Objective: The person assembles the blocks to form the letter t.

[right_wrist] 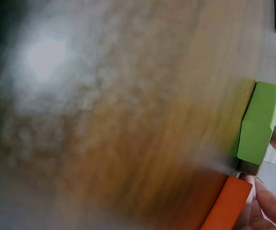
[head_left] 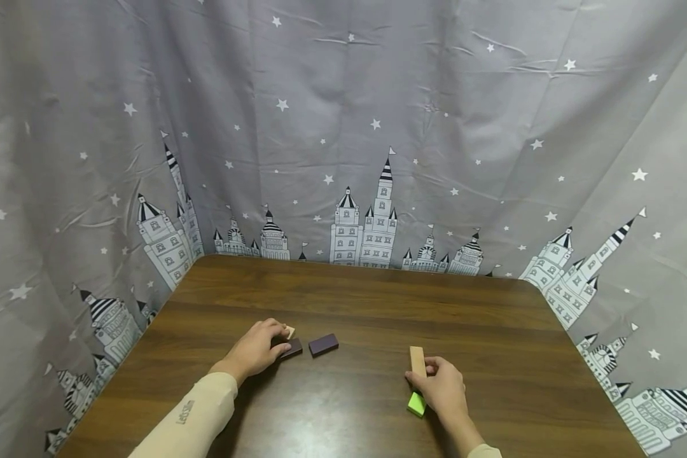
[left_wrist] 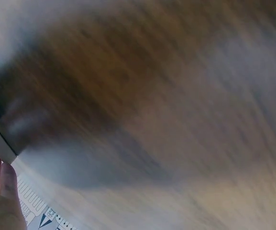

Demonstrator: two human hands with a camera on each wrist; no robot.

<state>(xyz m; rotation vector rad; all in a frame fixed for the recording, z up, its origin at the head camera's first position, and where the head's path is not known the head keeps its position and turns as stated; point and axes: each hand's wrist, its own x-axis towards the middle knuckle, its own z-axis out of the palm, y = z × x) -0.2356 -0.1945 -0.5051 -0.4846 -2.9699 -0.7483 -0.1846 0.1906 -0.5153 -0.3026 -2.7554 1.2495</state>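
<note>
From the head we look forward and down, across the table (head_left: 343, 413) to the curtain (head_left: 320, 76); from each wrist we see that table close and aslant; head and right wrist share the green block (head_left: 416, 404) and right hand (head_left: 445, 387).

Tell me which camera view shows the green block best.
The right wrist view: there the green block appears large, with more than one face visible. The head view shows it small, close by the right hand; the left wrist view does not show it.
</note>
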